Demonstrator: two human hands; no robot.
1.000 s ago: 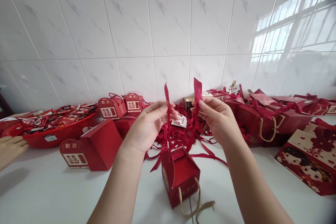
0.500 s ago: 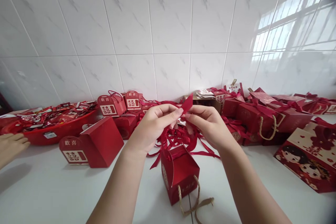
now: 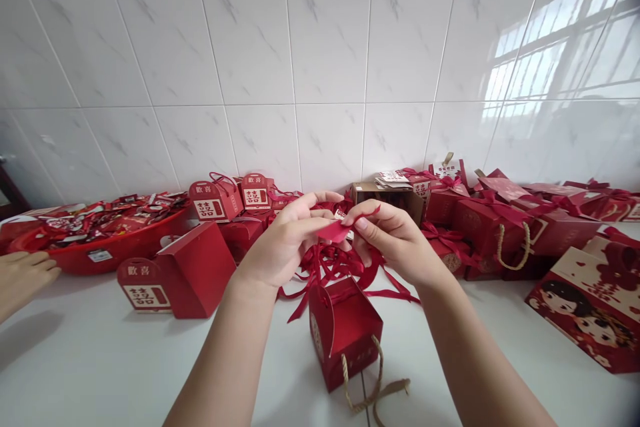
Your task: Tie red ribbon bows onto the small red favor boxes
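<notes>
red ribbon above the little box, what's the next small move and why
Probably draw the ends apart to snug it down: the left hand and right hand pinch the red ribbon together at their fingertips, just above the red gift box that it runs down to.

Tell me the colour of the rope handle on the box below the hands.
Tan; the rope handle hangs off the red box, head view.

My left hand [image 3: 285, 243] and right hand [image 3: 395, 240] meet just above the red box [image 3: 345, 333], forearms converging from either side of it, both thumb-and-fingertip pinches closed on the ribbon [image 3: 334, 231].
</notes>
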